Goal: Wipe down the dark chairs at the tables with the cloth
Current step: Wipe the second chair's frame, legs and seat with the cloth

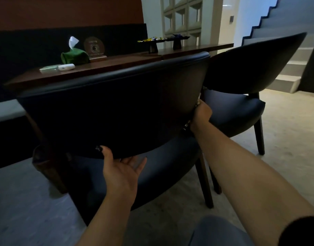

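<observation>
Your right forearm reaches across the lower frame to the side edge of the nearest dark chair (117, 107), where your right hand (201, 113) curls around the backrest's right edge. A pale scrap just beside the knuckles is probably the cloth (198, 102), bunched against the chair, though most of it is hidden, so you cannot be sure how it lies. Your left hand (122, 173) sits palm up under the bottom rim of that backrest, thumb hooked over the rim; its fingers (141, 165) are spread and relaxed, holding nothing.

On progress, the dim light shows no streaks or damp patches on any panel, so you cannot tell which parts are already clean. Judging by where your hands are, you are working the edge and back of this first chair. Its seat, legs and front face may yet need wiping, and the second dark chair (250, 68), close on the right at the same surface (117, 65), appears untouched. Count the task as early.
</observation>
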Demonstrator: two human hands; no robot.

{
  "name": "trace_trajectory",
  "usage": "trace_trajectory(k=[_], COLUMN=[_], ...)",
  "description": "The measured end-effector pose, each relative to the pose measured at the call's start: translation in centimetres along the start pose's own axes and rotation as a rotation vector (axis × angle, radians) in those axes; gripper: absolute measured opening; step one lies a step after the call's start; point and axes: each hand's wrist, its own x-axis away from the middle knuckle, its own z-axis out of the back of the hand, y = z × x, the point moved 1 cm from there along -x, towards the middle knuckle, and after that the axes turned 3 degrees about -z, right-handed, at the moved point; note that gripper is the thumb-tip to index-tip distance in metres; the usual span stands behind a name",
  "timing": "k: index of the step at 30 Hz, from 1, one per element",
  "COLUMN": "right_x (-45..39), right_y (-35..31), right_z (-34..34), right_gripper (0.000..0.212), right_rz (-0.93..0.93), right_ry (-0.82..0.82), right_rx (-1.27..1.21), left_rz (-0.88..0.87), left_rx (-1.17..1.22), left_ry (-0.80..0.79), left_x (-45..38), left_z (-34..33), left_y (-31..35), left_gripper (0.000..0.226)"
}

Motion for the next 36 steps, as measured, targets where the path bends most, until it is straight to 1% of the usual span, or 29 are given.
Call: trace_trajectory(k=[1,3,5,7,10,13,15,16,17,18,20,21,23,25,27,29,32,34,35,36], right_x=[-0.1,1.5,4.8,8.3,13.5,17.0,18.8,19.8,20.8,21.4,21.7,21.0,19.1,17.3,15.3,12.4,7.7,6.0,5.7,6.0], right_y=[0.4,0.9,1.6,3.1,5.2,6.9,8.6,9.2,9.4,9.4,8.5,7.8,6.0,3.7,1.4,-0.9,-4.6,-6.5,-7.0,-7.4], right_z=[-0.3,-0.5,-0.5,-0.6,-2.0,-3.3,-3.8,-3.9,-3.7,-3.3,-2.4,-2.2,-2.2,-2.6,-2.7,-2.3,-1.9,-1.9,-1.9,-2.0], right_gripper=[0.024,0.021,0.029,0.039,0.045,0.050,0.056,0.058,0.059,0.060,0.060,0.059,0.054,0.051,0.049,0.043,0.027,0.027,0.026,0.025], right_rz=[-0.029,-0.008,0.077,0.198,0.262,0.243,0.197,0.213,0.274,0.387,0.672,0.778,0.847,0.811,0.721,0.635,0.432,0.259,0.221,0.245], right_ry=[0.042,0.122,0.152,0.227,0.283,0.275,0.201,0.161,0.126,0.095,0.043,0.033,0.059,0.072,0.063,0.094,0.119,0.104,0.113,0.126], right_rx=[-0.035,-0.055,-0.060,-0.053,-0.061,-0.073,-0.106,-0.109,-0.089,-0.043,0.053,0.079,0.090,0.031,-0.082,-0.102,0.006,0.056,0.098,0.140], left_rz=[0.005,0.012,0.012,0.019,0.025,-0.003,-0.020,-0.028,-0.035,-0.041,-0.045,-0.035,-0.003,0.009,0.018,0.020,0.040,0.047,0.048,0.048], left_rx=[-0.016,-0.051,-0.076,-0.094,-0.121,-0.129,-0.092,-0.073,-0.055,-0.047,-0.082,-0.108,-0.145,-0.139,-0.111,-0.113,-0.123,-0.122,-0.117,-0.113], left_ry=[-0.010,-0.023,-0.012,-0.002,-0.014,-0.027,-0.039,-0.049,-0.058,-0.070,-0.081,-0.081,-0.071,-0.063,-0.066,-0.070,-0.070,-0.066,-0.058,-0.043], left_x=[0.0,-0.1,-0.2,-0.2,-0.4,0.0,0.2,0.2,0.3,0.4,0.3,0.2,0.0,-0.1,-0.2,-0.1,0.0,0.0,0.0,0.1], left_z=[0.2,0.5,0.6,0.7,1.2,1.0,0.7,0.6,0.6,0.7,0.9,0.9,1.1,1.0,1.0,1.2,1.1,1.1,1.1,1.1], left_y=[0.2,0.3,0.2,0.1,0.2,0.3,0.4,0.3,0.3,0.3,0.3,0.2,0.1,0.1,0.0,0.0,0.2,0.2,0.2,0.1], left_gripper=[0.073,0.075,0.077,0.080,0.077,0.069,0.061,0.059,0.059,0.061,0.064,0.066,0.069,0.070,0.074,0.078,0.081,0.081,0.081,0.081])
